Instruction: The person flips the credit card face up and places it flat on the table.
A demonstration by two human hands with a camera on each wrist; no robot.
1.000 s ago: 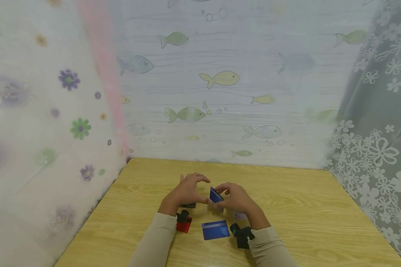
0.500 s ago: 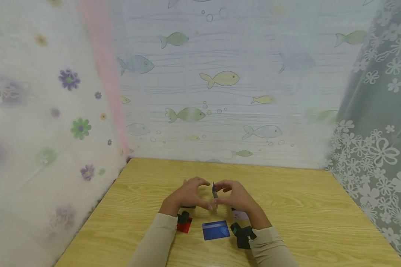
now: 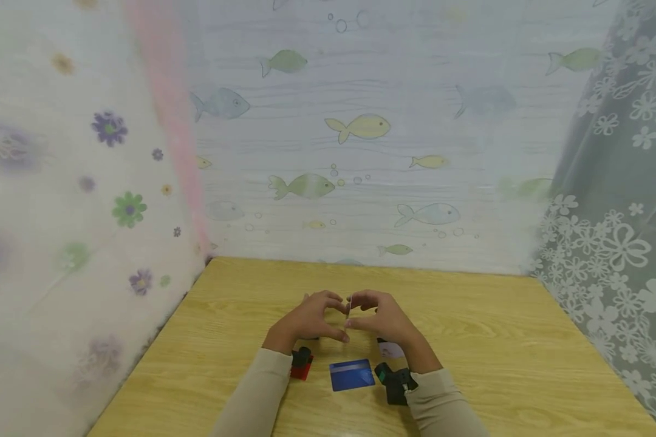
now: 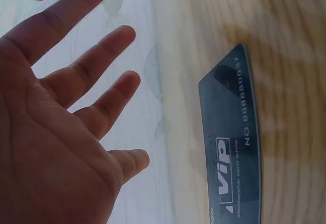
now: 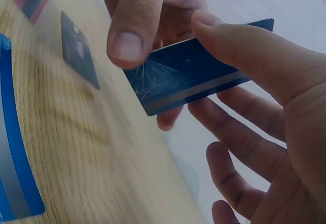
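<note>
While a blue card is pinched by thumb and fingers of the right hand, its other end is bracketed by the thumb and a fingertip of the left hand; whether it is also gripped there cannot be told, the other left fingers being loosely spread. The blue card is raised above the wooden table, between both hands. A turn or hand-over of it seems to be the step in hand, and a light, steady pinch on its edges would be called for next.

From it, in the head view, a second blue card is laid at 6 o'clock, a red card at 7 and a pale card at 4. At 3 o'clock of the left hand, in its wrist view, a dark card is seen; "Vip", "Membership card white" and "NO.888" can be read, later digits being uncertain. On the blue card, only a silvery stripe and fine pale lines are made out.
</note>
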